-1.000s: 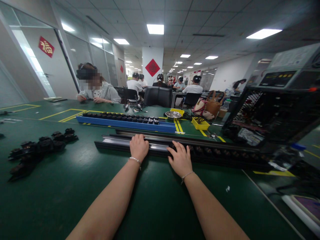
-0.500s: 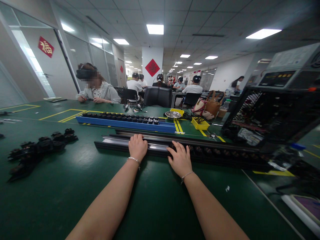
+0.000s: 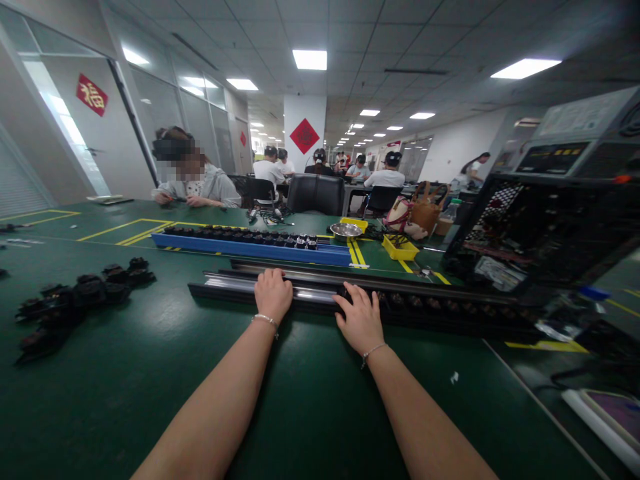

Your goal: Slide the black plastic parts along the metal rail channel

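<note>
A long black rail [image 3: 227,285] with a shiny metal-looking channel lies across the table in front of me. My left hand [image 3: 273,295] is closed over it left of the middle, fingers curled over the far side. My right hand [image 3: 359,317] lies on the same rail further right, fingers apart, its fingertips at a small dark part [image 3: 345,291] in the channel. What lies under that palm is hidden. From there rightward, a row of black parts [image 3: 433,303] fills the rail. Another dark rail [image 3: 245,265] runs just behind.
Loose black parts [image 3: 90,290] are heaped at left. Beyond the rails stand a blue tray [image 3: 250,248] of black parts, a metal dish [image 3: 346,229] and a yellow bin [image 3: 400,249]. An open computer case [image 3: 505,233] stands at right. A co-worker [image 3: 200,190] sits across the table.
My left hand has shifted very slightly to the left along the rail. My right hand stays almost in place.
</note>
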Demonstrator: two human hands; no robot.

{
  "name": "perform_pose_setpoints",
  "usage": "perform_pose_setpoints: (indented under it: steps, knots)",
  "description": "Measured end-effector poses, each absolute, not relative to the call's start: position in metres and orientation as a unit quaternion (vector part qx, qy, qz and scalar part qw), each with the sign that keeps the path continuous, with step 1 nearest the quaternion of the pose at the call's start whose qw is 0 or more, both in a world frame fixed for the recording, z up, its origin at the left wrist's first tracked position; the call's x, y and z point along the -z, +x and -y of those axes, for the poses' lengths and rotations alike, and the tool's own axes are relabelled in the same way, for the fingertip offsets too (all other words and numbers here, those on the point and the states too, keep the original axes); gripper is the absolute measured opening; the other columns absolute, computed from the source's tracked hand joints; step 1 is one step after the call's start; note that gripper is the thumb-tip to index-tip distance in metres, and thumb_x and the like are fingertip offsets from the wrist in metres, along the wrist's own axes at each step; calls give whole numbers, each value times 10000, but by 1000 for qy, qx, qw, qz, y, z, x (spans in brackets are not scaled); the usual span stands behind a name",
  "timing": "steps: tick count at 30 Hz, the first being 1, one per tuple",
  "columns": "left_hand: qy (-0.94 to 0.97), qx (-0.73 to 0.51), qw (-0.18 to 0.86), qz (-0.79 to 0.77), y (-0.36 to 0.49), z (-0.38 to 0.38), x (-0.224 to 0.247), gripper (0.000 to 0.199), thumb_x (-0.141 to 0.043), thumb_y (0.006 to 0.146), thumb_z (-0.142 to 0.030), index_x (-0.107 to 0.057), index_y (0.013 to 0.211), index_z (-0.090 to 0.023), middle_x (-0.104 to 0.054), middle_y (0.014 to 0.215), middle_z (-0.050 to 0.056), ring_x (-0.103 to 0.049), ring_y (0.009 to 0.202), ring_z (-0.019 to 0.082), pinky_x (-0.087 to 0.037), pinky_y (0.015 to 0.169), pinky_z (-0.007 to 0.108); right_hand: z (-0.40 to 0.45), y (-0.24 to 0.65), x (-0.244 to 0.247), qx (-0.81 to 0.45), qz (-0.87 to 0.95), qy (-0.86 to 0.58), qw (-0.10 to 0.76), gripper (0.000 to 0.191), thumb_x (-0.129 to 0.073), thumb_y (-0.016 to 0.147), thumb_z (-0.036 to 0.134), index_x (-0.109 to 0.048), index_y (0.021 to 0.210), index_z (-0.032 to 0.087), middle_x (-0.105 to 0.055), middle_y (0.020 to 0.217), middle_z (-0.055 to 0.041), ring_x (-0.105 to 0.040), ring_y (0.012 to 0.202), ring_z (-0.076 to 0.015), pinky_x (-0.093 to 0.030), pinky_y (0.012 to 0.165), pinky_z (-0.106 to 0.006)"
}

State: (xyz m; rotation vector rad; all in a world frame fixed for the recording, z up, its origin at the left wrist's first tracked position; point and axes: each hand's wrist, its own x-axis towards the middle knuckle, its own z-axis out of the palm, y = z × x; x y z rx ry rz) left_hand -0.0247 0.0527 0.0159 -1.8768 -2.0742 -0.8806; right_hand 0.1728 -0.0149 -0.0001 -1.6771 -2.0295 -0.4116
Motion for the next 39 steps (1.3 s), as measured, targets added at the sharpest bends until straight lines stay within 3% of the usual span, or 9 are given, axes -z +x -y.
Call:
perform_pose_setpoints:
  steps: [39]
  knots:
    - [-621, 299, 97, 718, -30, -54, -19, 248, -427, 786, -230, -595, 965, -196, -594, 1000, 98, -507, 956, 269, -402, 811, 381, 15, 174, 1, 149, 741, -610, 239, 344, -554, 775, 227, -598, 1103, 324, -421, 1383, -30, -337, 1269, -248, -166, 1063, -560]
